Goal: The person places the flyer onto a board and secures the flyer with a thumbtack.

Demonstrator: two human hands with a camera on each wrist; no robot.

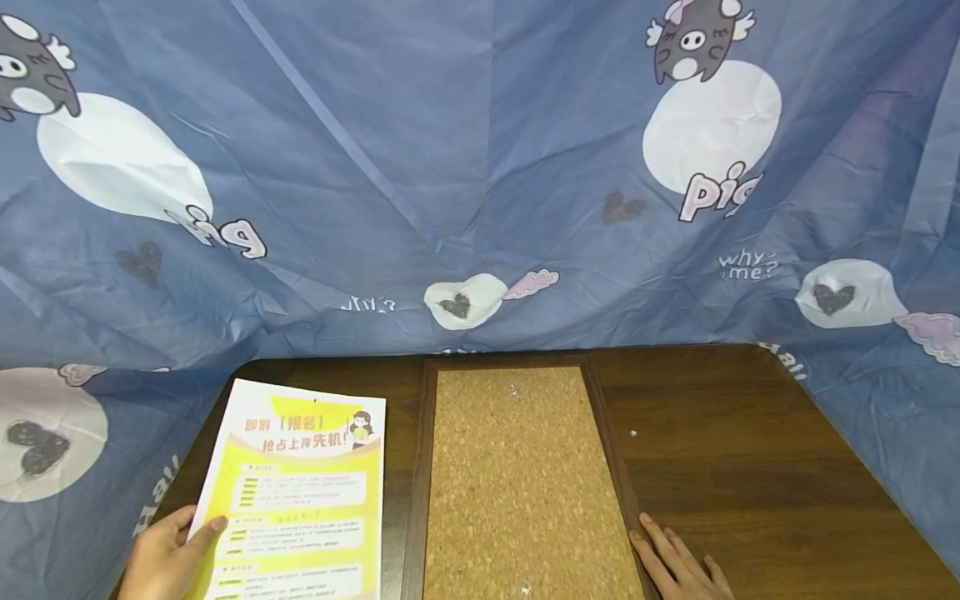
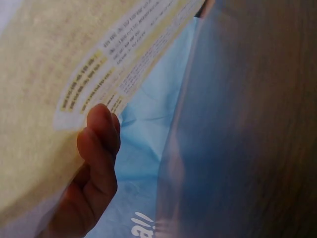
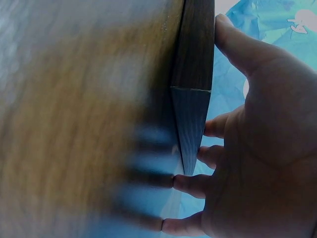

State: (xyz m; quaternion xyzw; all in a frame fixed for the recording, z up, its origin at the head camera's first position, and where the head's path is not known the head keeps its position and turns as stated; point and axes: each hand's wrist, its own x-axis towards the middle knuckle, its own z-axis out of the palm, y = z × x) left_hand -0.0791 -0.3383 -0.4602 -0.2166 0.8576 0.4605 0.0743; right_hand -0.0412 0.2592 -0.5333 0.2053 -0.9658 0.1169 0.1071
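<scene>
over brown table (image 1: 742, 450), left hand (image 1: 167, 557) pinches paper (image 1: 296, 496), right hand (image 1: 678, 567) touches corkboard (image 1: 525, 487).

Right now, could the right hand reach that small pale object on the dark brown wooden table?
Probably yes: the right hand is at the wood-framed rectangular cork board's right edge, and only bare table shows between it and the small pale object.

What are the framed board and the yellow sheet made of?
The panel looks like matte cork, tan and speckled. Its dark brown frame seems wood or imitation, with fine grain lines. The sheet is probably smooth paper or card, thin and printed.
</scene>
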